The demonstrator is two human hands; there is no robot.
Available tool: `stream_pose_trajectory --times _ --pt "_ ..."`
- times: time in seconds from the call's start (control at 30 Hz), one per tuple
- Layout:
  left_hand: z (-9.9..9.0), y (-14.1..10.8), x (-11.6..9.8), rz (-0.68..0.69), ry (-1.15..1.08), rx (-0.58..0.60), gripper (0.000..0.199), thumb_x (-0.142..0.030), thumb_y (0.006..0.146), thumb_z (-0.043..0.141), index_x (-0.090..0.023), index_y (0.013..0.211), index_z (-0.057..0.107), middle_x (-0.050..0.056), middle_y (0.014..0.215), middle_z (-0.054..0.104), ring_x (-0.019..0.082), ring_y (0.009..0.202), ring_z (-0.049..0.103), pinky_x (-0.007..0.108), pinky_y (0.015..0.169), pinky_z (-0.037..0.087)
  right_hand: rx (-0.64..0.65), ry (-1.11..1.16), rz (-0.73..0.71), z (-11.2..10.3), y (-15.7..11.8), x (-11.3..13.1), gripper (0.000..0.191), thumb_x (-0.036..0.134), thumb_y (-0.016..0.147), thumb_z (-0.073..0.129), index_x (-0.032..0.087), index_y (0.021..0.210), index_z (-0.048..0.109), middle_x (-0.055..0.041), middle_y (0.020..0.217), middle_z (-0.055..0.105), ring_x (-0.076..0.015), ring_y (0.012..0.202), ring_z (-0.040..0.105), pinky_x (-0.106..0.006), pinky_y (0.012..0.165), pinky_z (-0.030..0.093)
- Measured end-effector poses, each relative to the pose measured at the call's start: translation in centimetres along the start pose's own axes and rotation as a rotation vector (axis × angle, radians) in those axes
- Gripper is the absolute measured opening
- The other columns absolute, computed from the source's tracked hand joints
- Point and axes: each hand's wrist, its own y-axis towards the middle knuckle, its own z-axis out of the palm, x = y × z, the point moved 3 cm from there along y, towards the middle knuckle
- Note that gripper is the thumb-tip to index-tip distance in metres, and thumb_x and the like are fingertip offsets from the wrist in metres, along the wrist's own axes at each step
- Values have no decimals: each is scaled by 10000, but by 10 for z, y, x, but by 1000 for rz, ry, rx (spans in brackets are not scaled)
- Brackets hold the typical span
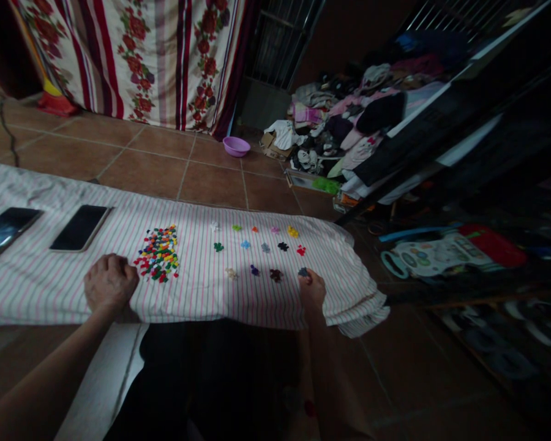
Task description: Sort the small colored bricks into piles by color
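My left hand rests curled on the striped cloth, beside a spread heap of mixed-colour small pieces. Its fingertips are hidden, so I cannot see whether anything is in them. Further right, my right hand has its fingers pinched at a cluster of small dark grey pieces. Single-colour clusters lie in rows between the hands, among them white, yellow, green, black, red, beige and brown. The pieces are too small to name.
Two phones lie at the left on the striped cloth. Beyond are a purple basin on the tiled floor, a flowered curtain and a heap of clothes. A toy-like panel stands right of the cloth.
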Motion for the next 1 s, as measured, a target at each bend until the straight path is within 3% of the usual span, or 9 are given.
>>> stream_pose_trajectory --times 0.23,0.37,0.53,0.7,1.0 --pt "0 1 0 -6 -3 6 245 -266 850 432 -127 988 580 182 1078 628 336 1041 575 478 876 426 -7 21 -84 -2 11 -2 336 393 759 530 163 939 697 -106 846 641 -246 813 542 -403 804 476" --pt "1 1 1 -4 -16 2 239 -260 838 438 -135 982 582 173 1059 625 337 1040 575 484 882 423 3 35 -74 -1 14 -9 401 464 746 558 160 973 689 -122 893 636 -258 846 546 -417 826 476" --pt "3 1 2 -5 -29 2 231 -266 830 444 -157 983 578 163 1069 623 348 1047 569 507 890 414 94 35 -34 1 24 -12 487 513 708 609 157 1030 688 -114 911 623 -260 871 548 -429 861 468" --pt "3 0 3 -7 -35 -19 225 -275 843 434 -168 990 565 144 1079 620 330 1059 566 488 905 411 168 61 -76 3 28 -5 396 494 738 571 181 931 720 -115 954 644 -246 885 562 -416 867 470" --pt "2 1 3 -8 -6 21 224 -262 848 434 -154 989 570 164 1083 630 316 1049 572 450 890 408 48 89 -102 -12 11 8 477 525 767 521 164 1005 722 -146 1052 647 -265 967 573 -428 871 490"
